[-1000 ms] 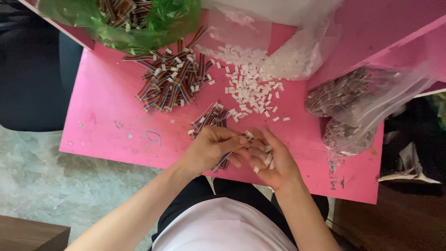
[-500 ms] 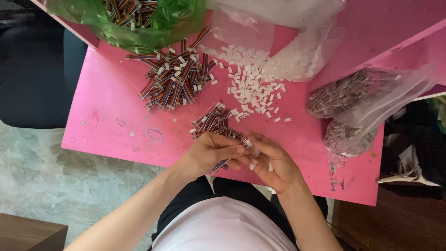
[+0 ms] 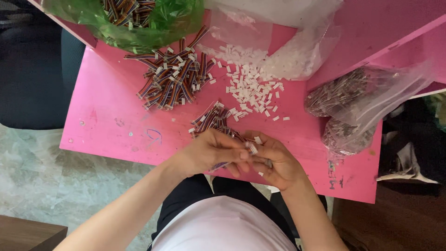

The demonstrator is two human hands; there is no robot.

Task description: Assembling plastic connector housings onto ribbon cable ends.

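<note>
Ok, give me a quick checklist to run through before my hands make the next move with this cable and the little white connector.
1. Ribbon cable held in left hand: ok, its end shows below the fingers.
2. White connector at the fingertips of both hands: ok, the right hand meets it there.
3. Connector fully seated on the cable: cannot tell, fingers hide the joint.
4. Loose white connectors within reach on the pink table: ok.
5. Small bundle of cables lying just above the hands: ok.
6. Clear bags apart from the hands: ok.
</note>
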